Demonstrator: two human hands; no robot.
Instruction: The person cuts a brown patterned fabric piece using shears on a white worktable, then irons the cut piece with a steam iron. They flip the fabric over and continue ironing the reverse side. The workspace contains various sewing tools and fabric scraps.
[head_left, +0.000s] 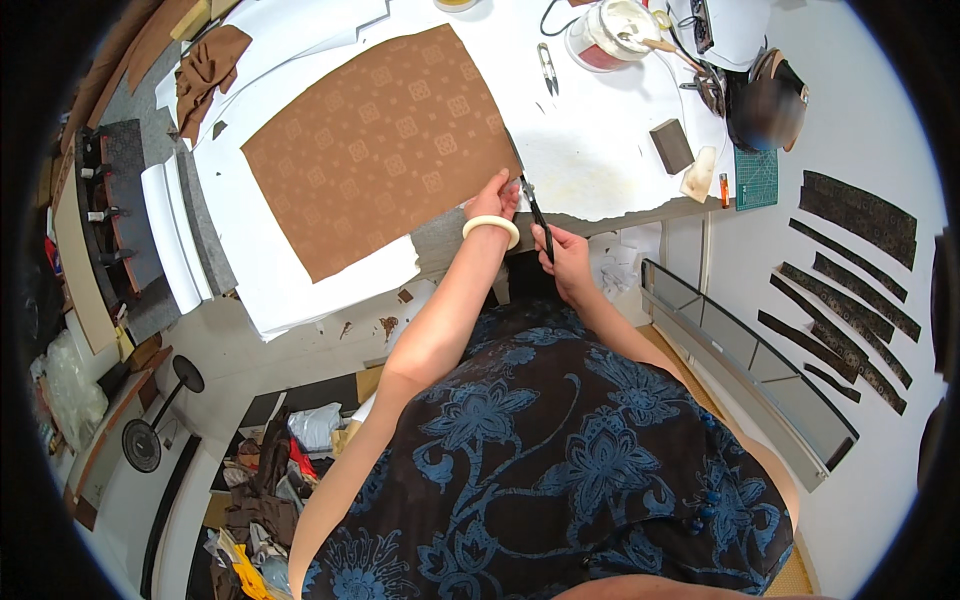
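A large brown sheet [380, 145] with a pale repeating pattern lies on the table over white paper. My left hand [496, 198], a cream bangle on its wrist, is closed on the sheet's near right corner. Close beside it, my right hand [563, 255] grips the black handles of scissors [541, 218]. Their metal pivot shows next to my left fingers, and a dark blade runs along the sheet's right edge. How far the blades are parted I cannot tell.
Beyond the sheet stand a tub [612, 35] with a brush and a pair of dividers [548, 70]. A dark block [671, 146], an orange lighter [724, 190] and a green cutting mat [756, 178] lie at right. Crumpled brown material [208, 75] lies far left; a paper roll [178, 235] is nearer.
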